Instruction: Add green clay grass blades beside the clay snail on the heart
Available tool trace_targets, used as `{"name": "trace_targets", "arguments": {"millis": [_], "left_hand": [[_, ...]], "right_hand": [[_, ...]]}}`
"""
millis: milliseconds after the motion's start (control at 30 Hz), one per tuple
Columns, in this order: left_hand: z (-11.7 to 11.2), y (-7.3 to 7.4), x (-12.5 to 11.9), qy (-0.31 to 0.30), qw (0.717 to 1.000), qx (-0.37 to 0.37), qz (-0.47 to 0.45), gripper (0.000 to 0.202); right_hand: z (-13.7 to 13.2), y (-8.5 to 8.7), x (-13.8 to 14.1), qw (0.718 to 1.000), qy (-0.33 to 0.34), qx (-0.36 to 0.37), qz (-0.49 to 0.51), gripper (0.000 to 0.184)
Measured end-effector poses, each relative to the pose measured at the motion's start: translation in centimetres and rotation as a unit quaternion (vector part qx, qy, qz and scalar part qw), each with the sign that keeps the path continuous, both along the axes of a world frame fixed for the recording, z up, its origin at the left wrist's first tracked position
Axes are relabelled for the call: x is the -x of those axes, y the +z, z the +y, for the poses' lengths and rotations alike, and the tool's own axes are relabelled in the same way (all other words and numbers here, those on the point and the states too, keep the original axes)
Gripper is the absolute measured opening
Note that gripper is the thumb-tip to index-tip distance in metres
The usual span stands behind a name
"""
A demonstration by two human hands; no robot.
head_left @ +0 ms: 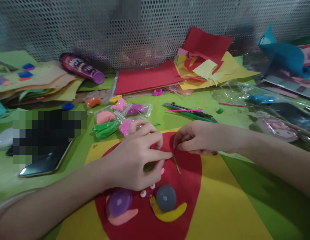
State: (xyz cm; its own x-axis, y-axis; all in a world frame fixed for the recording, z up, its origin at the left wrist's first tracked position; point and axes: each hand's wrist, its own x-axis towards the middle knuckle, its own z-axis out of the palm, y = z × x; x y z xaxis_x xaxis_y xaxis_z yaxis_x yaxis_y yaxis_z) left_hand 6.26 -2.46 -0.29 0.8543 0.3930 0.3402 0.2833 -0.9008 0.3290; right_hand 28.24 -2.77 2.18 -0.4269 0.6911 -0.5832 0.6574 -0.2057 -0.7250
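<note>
A thin green clay strip lies on a red rounded paper shape, itself on a yellow sheet. My left hand is over the red paper, fingers apart, its index fingertip touching the strip's upper end. Just beyond that fingertip, my right hand is closed in a pinch; what lies between its fingertips is hidden. Nearer me are two clay snails, one with a purple disc shell on a pink body, the other with a grey disc shell on a yellow body. Small white eyes sit between them.
Bagged clay in several colours lies beyond my left hand. Behind my right hand is a cutter knife with a pink stick. A phone lies left. Red paper and a purple tube are by the perforated metal panel.
</note>
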Motion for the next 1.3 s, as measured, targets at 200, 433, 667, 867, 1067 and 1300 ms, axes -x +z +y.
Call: {"name": "trace_targets", "arguments": {"millis": [200,433,667,867,1067,1300], "left_hand": [[0.19,-0.19,-0.13,-0.006,1.0,-0.005,0.001,0.028],[0.11,-0.14,-0.07,-0.013,1.0,-0.007,0.004,0.028],[0.04,-0.28,0.06,-0.014,1.0,-0.007,0.002,0.028],[0.0,-0.23,0.07,-0.015,1.0,-0.008,-0.005,0.028],[-0.04,-0.36,0.11,-0.02,1.0,0.007,-0.017,0.027],[-0.12,-0.14,-0.14,-0.011,0.999,0.005,-0.039,0.025]], "right_hand": [[-0.06,0.17,0.16,1.0,0.003,-0.007,-0.004,0.014],[0.06,-0.13,0.12,1.0,0.001,-0.011,-0.001,0.015],[0.06,-0.25,-0.02,1.0,-0.004,-0.012,0.0,0.021],[0.14,-0.2,0.04,1.0,-0.003,-0.009,-0.004,0.024],[0.21,-0.03,-0.07,1.0,0.008,-0.008,0.003,0.023],[-0.11,0.47,0.24,0.993,0.037,-0.101,-0.048,0.022]]}}
